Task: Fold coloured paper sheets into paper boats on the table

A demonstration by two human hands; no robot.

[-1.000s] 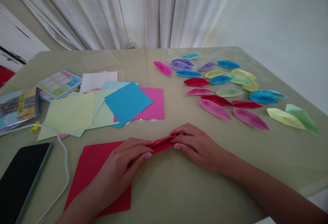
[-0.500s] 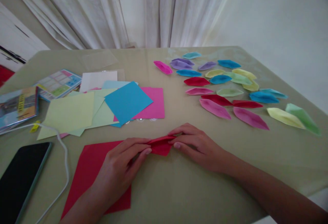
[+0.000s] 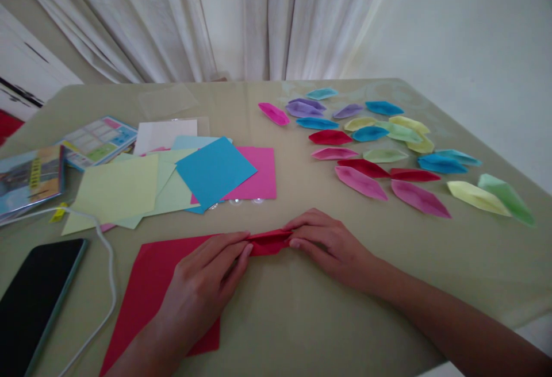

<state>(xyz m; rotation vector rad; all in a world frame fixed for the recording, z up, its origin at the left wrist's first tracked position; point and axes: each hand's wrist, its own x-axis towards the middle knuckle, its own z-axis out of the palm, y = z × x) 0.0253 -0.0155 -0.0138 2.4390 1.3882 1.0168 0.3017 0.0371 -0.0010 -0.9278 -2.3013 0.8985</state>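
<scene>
Between my two hands is a small red folded paper boat (image 3: pixel 270 242), its long slit facing up. My left hand (image 3: pixel 211 273) pinches its left end, thumb in front and fingers behind. The right end is pinched by my right hand (image 3: pixel 330 245) in the same way. Under my left hand and forearm lies a flat red paper sheet (image 3: pixel 159 285), partly covered by them. Several finished paper boats in pink, red, blue, purple, yellow and green, such as a pink boat (image 3: pixel 420 197), are spread over the right side of the table.
Loose square sheets, among them a blue sheet (image 3: pixel 215 173), a pink sheet (image 3: pixel 265 173) and a pale yellow sheet (image 3: pixel 116 190), overlap at the left. A black phone (image 3: pixel 37 302), a white cable (image 3: pixel 112 273) and a booklet (image 3: pixel 32 181) lie further left. Curtains (image 3: pixel 267 20) hang behind the table.
The front flap of the red paper boat has tilted up, so it looks narrower and its slit shows wider. Both hands keep their pinch and have shifted only slightly.
</scene>
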